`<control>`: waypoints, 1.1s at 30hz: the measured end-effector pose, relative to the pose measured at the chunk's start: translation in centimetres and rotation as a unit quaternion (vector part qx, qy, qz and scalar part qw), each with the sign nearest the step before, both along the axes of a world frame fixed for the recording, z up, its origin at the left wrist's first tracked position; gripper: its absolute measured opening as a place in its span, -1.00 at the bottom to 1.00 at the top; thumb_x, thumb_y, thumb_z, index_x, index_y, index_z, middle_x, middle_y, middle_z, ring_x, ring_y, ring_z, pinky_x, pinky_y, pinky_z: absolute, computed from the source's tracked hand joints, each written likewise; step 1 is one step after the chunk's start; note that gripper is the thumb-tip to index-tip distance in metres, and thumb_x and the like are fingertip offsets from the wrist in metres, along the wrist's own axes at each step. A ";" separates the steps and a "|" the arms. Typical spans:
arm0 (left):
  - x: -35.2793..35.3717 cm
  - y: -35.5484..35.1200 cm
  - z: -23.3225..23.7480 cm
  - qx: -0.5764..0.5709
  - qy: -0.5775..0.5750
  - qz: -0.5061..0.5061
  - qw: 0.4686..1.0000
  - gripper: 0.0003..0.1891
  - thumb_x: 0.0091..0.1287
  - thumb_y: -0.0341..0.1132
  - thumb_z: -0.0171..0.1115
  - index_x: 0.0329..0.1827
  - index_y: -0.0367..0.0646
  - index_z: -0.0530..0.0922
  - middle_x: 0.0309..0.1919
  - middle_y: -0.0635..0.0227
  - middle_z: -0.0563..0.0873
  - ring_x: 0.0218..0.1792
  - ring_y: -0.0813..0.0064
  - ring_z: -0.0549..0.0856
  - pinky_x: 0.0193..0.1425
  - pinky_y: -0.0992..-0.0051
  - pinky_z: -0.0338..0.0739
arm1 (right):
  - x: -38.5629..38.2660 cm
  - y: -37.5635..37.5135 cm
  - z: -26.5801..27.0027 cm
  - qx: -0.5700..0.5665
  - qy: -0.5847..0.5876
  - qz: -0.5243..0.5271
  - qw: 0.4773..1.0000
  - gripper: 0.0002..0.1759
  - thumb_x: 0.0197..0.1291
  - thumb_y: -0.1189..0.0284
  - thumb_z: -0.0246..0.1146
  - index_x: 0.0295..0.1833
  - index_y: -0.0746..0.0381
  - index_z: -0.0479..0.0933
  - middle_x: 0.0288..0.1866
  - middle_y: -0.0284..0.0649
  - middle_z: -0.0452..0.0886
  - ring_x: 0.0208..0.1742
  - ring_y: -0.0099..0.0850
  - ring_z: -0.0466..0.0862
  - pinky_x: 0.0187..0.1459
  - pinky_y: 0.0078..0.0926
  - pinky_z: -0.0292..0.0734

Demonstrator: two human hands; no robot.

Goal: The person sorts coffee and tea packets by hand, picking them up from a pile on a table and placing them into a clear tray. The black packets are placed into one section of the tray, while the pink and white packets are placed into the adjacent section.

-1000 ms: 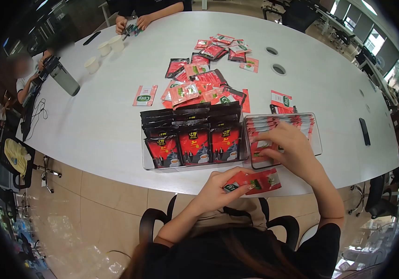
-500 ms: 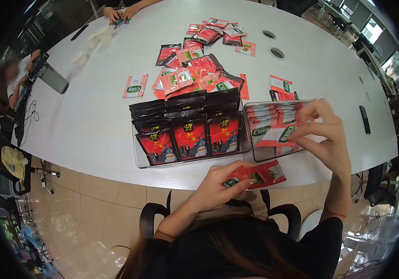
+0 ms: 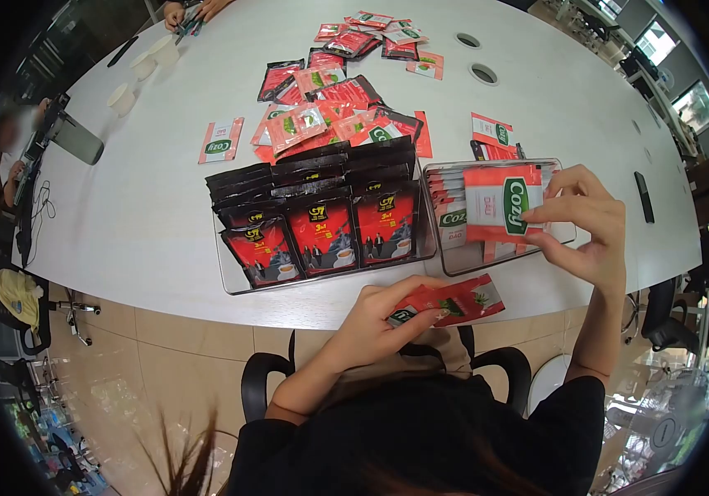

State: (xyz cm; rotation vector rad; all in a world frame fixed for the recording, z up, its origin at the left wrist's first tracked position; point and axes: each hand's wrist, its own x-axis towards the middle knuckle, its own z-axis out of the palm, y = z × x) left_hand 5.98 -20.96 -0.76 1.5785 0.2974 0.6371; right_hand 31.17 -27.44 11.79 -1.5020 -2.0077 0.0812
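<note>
Whereas a second ago it dug in the tray (image 3: 472,264), right hand (image 3: 587,225) now pinches a Cozy sachet (image 3: 501,202) lifted clear; left hand (image 3: 371,326) still grips a red sachet (image 3: 455,302).

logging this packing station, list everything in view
table: one, white, across view
G7 sachets: many, red-black, upright in left tray
Cozy sachets: several, pink-white, in right tray
loose sachets: many, red-pink, mid-table
paper cups: three, white, far left
phone: one, black, far right
held Cozy sachet: one, pink-white, above right tray
red sachet: one, red, near table edge
left hand: one, bare, pinching red sachet
right hand: one, bare, pinching held Cozy sachet
</note>
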 end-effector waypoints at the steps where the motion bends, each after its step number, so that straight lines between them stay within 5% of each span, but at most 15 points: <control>1: 0.0 0.0 0.1 -0.002 0.003 -0.002 1.000 -0.68 0.32 -0.43 0.25 0.12 -0.30 0.54 -0.32 0.20 0.78 -0.36 0.50 0.77 -0.22 0.57 0.55 | 0.3 0.3 -0.3 0.004 -0.018 0.008 1.000 -0.76 -0.19 0.64 0.38 -0.30 0.20 0.72 -0.35 -0.30 0.58 -0.34 -0.47 0.55 -0.41 -0.57 0.38; 8: 0.0 0.0 -0.1 0.014 -0.016 0.004 1.000 -0.68 0.32 -0.42 0.25 0.12 -0.32 0.53 -0.29 0.17 0.78 -0.27 0.45 0.80 -0.15 0.54 0.58 | 0.1 1.5 -1.2 -0.108 -0.015 0.059 0.992 -0.80 -0.15 0.62 0.38 -0.33 0.18 0.64 -0.41 -0.34 0.54 -0.28 -0.39 0.52 -0.34 -0.43 0.43; 20: -0.1 0.1 0.2 0.005 -0.010 -0.011 1.000 -0.70 0.33 -0.43 0.25 0.10 -0.32 0.54 -0.27 0.17 0.79 -0.25 0.42 0.80 -0.12 0.53 0.59 | -2.2 2.3 -0.2 -0.099 -0.282 0.051 0.953 -0.83 -0.16 0.56 0.26 -0.33 0.20 0.60 -0.31 -0.35 0.54 -0.14 -0.35 0.51 -0.08 -0.36 0.45; 24: -0.1 0.1 0.1 0.005 -0.010 -0.004 1.000 -0.70 0.33 -0.42 0.26 0.09 -0.32 0.54 -0.27 0.18 0.79 -0.25 0.45 0.80 -0.13 0.54 0.59 | -3.2 3.0 -2.3 -0.091 -0.237 0.085 0.963 -0.77 -0.15 0.56 0.27 -0.27 0.18 0.64 -0.10 -0.39 0.57 -0.10 -0.33 0.55 -0.12 -0.36 0.48; 30: -0.3 0.0 0.0 -0.023 -0.007 0.000 1.000 -0.69 0.33 -0.44 0.27 0.10 -0.33 0.53 -0.29 0.20 0.79 -0.27 0.50 0.79 -0.18 0.55 0.60 | -2.7 2.8 -1.1 -0.002 -0.068 0.061 0.996 -0.75 -0.15 0.47 0.43 -0.26 0.22 0.65 -0.24 -0.30 0.64 -0.22 -0.28 0.62 -0.20 -0.43 0.48; 33: -0.3 -0.1 -0.1 -0.023 -0.006 0.006 1.000 -0.69 0.33 -0.47 0.27 0.11 -0.33 0.53 -0.29 0.22 0.79 -0.26 0.52 0.78 -0.17 0.55 0.61 | -3.5 1.2 0.3 -0.198 0.105 0.087 0.971 -0.69 -0.17 0.42 0.49 -0.23 0.23 0.64 -0.38 -0.30 0.61 -0.32 -0.29 0.62 -0.27 -0.43 0.47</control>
